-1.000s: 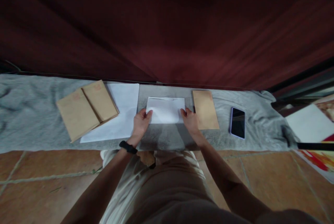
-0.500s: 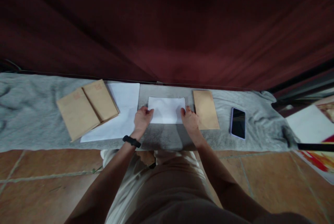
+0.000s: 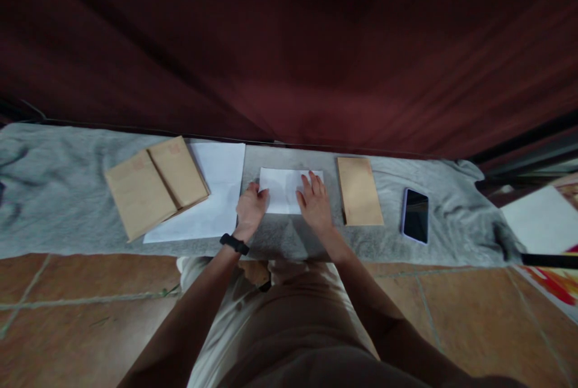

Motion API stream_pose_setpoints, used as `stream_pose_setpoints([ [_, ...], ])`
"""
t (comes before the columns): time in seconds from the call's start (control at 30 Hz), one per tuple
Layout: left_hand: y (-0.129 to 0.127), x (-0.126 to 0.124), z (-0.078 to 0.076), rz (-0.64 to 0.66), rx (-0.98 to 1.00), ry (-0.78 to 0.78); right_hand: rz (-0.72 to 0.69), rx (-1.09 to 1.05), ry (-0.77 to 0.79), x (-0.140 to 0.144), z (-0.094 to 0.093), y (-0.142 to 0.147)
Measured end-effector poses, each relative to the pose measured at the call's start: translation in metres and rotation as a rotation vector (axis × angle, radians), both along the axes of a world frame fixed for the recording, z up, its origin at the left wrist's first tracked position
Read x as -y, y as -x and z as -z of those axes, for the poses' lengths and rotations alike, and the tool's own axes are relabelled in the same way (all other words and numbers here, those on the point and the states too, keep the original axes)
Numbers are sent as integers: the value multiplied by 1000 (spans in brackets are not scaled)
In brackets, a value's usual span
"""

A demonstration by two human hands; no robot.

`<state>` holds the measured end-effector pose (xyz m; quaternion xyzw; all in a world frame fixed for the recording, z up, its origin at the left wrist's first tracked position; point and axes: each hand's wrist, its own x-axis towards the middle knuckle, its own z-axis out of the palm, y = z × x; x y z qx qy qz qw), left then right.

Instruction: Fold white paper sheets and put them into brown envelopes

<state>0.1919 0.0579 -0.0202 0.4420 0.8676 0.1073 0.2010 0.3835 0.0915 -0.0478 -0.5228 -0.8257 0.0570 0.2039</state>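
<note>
A folded white sheet of paper (image 3: 284, 192) lies flat on the grey cloth in front of me. My left hand (image 3: 253, 202), with a black band on the wrist, pinches the sheet's left edge between thumb and fingers. Across the right part of the paper my right hand (image 3: 315, 201) rests with its fingers spread, covering that end. To the right of this hand, apart from it, is a brown envelope (image 3: 360, 191). Larger white sheets (image 3: 221, 195) lie left of my left hand, partly under brown envelopes (image 3: 139, 195).
A phone (image 3: 415, 215) lies on the grey cloth (image 3: 58, 195) at the right. Behind the narrow covered surface hangs a dark red curtain (image 3: 289, 75). A white sheet (image 3: 542, 219) sits beyond the right end, and tiled floor (image 3: 90, 340) shows below.
My right hand has moved left from the paper's right edge onto its face, and its fingers have spread. My left hand stays at the left edge. The view has shifted slightly.
</note>
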Motion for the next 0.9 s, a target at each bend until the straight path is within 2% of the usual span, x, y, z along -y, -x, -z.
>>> stream_pose_setpoints([
  [0.1,-6,2,-5,-6,-24,-2,-47,49,33,3,11,10],
  [0.23,-19,7,-9,21,-95,-30,-57,86,39,7,23,10],
  [0.43,-28,16,-5,71,-255,-83,-69,92,17,10,24,8],
  [0.57,-36,17,3,214,-368,-212,-69,91,23,11,23,8],
  [0.67,-50,8,11,425,-293,-326,-83,94,35,11,24,7],
  [0.73,-60,-1,18,525,-214,-345,-101,97,42,12,25,6],
  [0.9,-63,-14,35,529,-152,-303,-100,82,48,13,26,4],
])
